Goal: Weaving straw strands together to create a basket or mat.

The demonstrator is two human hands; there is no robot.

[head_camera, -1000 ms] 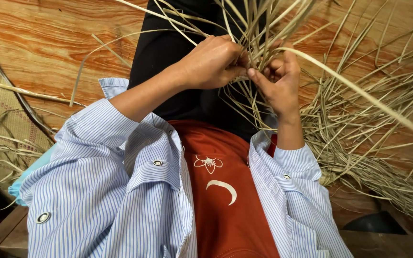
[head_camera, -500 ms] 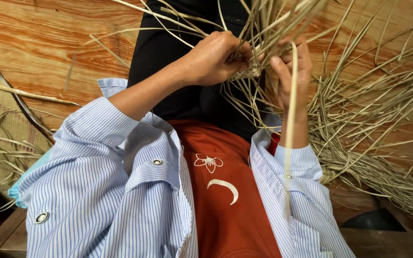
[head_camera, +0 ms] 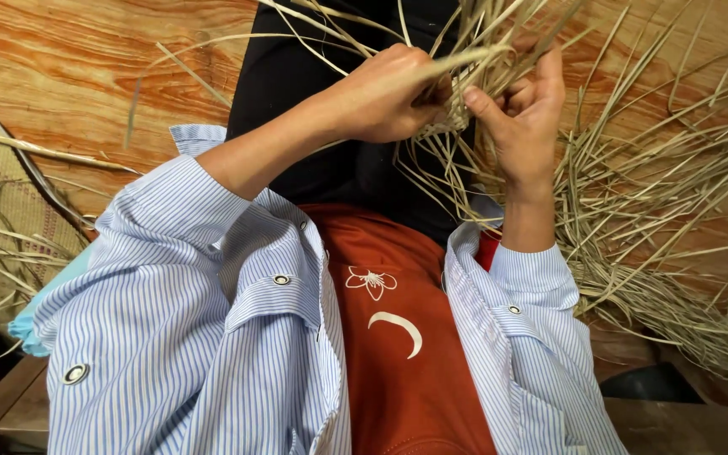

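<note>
Head view shows the left hand [head_camera: 385, 97] and right hand [head_camera: 520, 118] both pinching dry straw strips [head_camera: 465, 63] above the lap, light, springy, likely brittle, best gripped near the woven knot.

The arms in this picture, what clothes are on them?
Both arms wear a blue-and-white striped shirt with sleeves pushed up. The left sleeve and right sleeve have round snap buttons. The left hand and right hand are bare, with no gloves.
</note>
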